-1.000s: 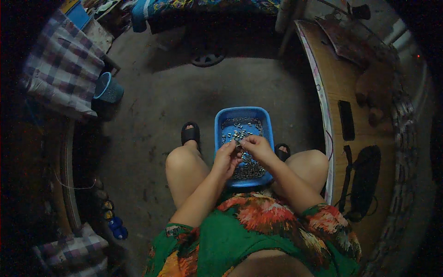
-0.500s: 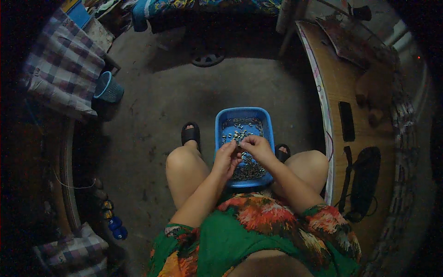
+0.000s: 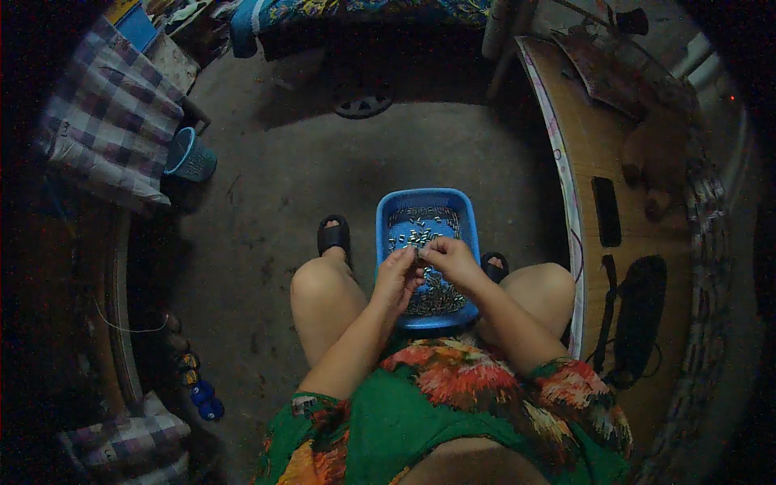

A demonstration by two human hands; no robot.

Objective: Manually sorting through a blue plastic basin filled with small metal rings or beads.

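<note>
A blue plastic basket [image 3: 381,212] sits between my knees, with many small shiny metal pieces [image 3: 440,297] in it. Most of them lie heaped at the near end; a looser cluster lies around the middle. Over the basket my left hand [image 3: 397,279] and my right hand [image 3: 450,260] meet, fingertips pinched together. A tiny piece seems to be between them, too small and dark to name. The left fingers curl inward, and the right thumb and forefinger come in from the right side.
On the right stands a wooden table [image 3: 586,299] with a dark phone-shaped slab [image 3: 606,212] and a black bag-like item [image 3: 641,311]. A light-blue bin [image 3: 192,158] stands at the left beside checked cloth [image 3: 121,121]. Bedding [image 3: 364,12] shows at the far side.
Almost nothing differs. Both hands stay over the basket with the fingertips together, shifted only very slightly.
</note>
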